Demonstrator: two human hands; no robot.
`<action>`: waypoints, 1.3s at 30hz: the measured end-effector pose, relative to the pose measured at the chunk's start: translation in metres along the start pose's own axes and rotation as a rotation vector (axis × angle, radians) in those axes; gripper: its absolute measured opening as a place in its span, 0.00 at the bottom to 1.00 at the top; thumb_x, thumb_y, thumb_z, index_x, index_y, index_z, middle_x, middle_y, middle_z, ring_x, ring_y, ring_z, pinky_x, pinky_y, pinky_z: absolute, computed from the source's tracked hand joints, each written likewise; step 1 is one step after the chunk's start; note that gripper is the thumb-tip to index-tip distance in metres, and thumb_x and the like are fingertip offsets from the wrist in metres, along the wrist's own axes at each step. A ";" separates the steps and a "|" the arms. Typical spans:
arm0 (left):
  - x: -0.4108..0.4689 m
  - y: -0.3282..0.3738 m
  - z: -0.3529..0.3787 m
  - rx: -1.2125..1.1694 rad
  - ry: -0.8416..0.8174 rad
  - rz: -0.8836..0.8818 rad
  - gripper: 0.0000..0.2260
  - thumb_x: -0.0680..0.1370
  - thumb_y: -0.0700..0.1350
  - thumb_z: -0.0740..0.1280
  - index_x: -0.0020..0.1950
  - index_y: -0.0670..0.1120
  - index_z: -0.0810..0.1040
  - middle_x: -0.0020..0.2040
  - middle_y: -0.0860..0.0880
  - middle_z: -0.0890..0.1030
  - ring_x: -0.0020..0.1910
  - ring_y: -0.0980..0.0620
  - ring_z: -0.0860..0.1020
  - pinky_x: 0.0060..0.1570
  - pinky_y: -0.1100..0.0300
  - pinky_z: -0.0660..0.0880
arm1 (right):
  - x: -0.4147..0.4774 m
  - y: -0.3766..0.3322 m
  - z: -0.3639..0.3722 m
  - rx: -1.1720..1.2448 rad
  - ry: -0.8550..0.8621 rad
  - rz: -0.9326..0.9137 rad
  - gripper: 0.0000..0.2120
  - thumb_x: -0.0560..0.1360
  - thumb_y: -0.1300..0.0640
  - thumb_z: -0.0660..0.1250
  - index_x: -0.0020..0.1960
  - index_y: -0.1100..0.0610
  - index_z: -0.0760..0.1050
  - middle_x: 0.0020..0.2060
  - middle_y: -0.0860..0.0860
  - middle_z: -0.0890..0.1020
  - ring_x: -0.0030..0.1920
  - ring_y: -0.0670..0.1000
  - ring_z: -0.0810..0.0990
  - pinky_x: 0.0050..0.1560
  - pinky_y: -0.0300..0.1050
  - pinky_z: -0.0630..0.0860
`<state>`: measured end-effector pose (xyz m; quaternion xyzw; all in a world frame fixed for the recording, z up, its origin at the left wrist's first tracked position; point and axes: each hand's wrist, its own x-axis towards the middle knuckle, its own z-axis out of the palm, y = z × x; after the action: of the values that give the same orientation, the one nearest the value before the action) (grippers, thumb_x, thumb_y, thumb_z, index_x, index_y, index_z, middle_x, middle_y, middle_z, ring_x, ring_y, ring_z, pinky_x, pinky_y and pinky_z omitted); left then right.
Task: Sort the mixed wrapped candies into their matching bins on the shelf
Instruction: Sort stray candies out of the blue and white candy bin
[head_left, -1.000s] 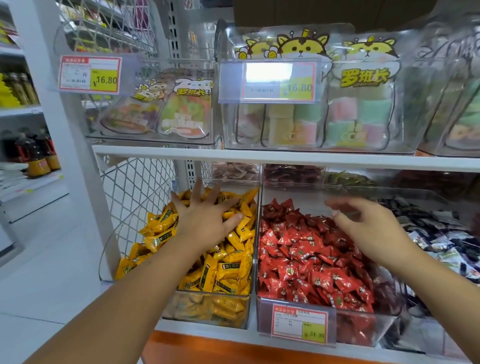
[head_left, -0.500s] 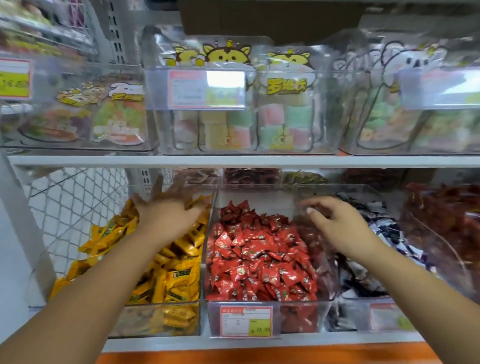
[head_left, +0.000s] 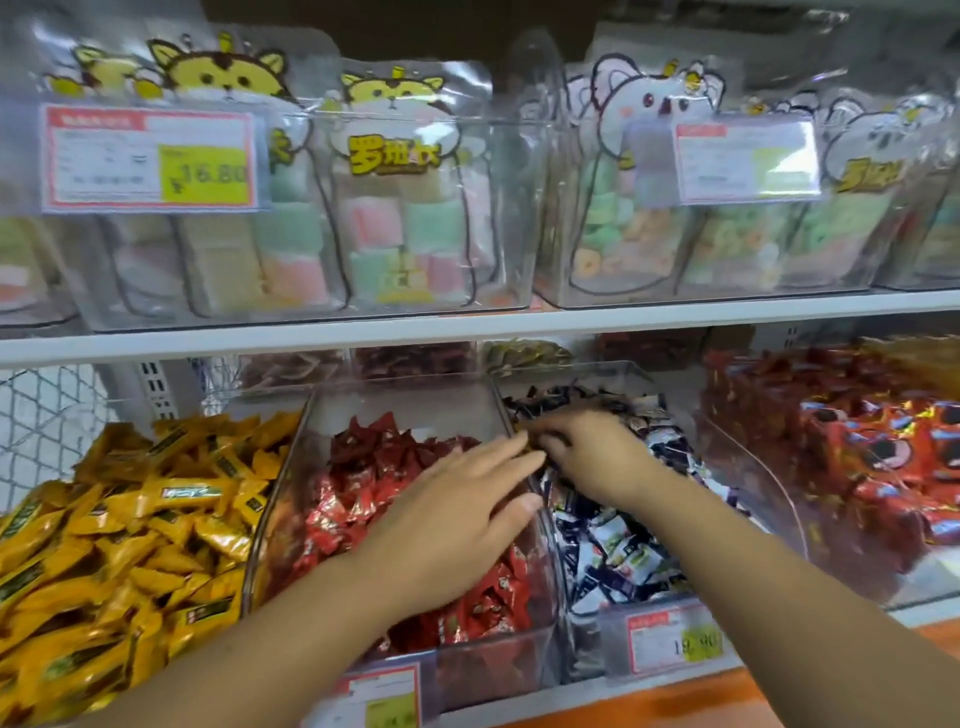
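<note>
Hanging nearest on the bin fronts are two price tags (head_left: 387, 696). Behind them four clear bins (head_left: 405, 400) are holding yellow candies (head_left: 130, 519), red candies (head_left: 363, 493), blue-and-white candies (head_left: 613, 551) and orange-red candies (head_left: 883, 467), all jumbled, long axes pointing every way. The left hand (head_left: 452, 504) is lying flat on the red candies, fingers straight, tips at the wall shared with the next bin. The right hand (head_left: 592, 452), just beside it, is curling into the blue-and-white candies; whether it is pinching one is impossible to tell. Farthest, marshmallow bags (head_left: 400, 218) are standing above.

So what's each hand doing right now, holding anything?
Left hand: open, flat over the red candies.
Right hand: fingers curled among dark-and-white candies; grip cannot be told.
</note>
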<state>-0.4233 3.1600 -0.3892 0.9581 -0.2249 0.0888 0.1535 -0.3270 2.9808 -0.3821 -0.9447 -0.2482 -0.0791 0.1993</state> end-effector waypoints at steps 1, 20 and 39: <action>0.001 -0.005 0.003 -0.030 0.018 0.000 0.22 0.82 0.60 0.48 0.76 0.66 0.52 0.77 0.66 0.48 0.75 0.67 0.47 0.76 0.58 0.49 | 0.004 -0.001 0.006 -0.018 -0.033 -0.022 0.19 0.79 0.58 0.60 0.69 0.52 0.72 0.62 0.54 0.79 0.62 0.57 0.76 0.60 0.47 0.72; 0.003 -0.010 0.011 -0.500 0.458 -0.283 0.24 0.71 0.65 0.57 0.67 0.62 0.72 0.53 0.65 0.75 0.51 0.68 0.73 0.48 0.74 0.68 | 0.005 -0.004 -0.043 1.016 0.223 0.054 0.08 0.71 0.66 0.73 0.41 0.54 0.81 0.35 0.45 0.84 0.36 0.43 0.81 0.39 0.35 0.76; 0.010 -0.012 0.004 -0.550 0.472 -0.261 0.25 0.73 0.62 0.64 0.70 0.66 0.66 0.63 0.66 0.74 0.61 0.67 0.73 0.60 0.66 0.70 | 0.004 -0.028 -0.037 0.936 0.156 -0.009 0.07 0.69 0.63 0.75 0.42 0.53 0.82 0.39 0.47 0.85 0.42 0.44 0.83 0.47 0.34 0.77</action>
<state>-0.4090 3.1647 -0.3938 0.8550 -0.0749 0.2229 0.4622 -0.3397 2.9890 -0.3381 -0.7437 -0.2455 -0.0301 0.6211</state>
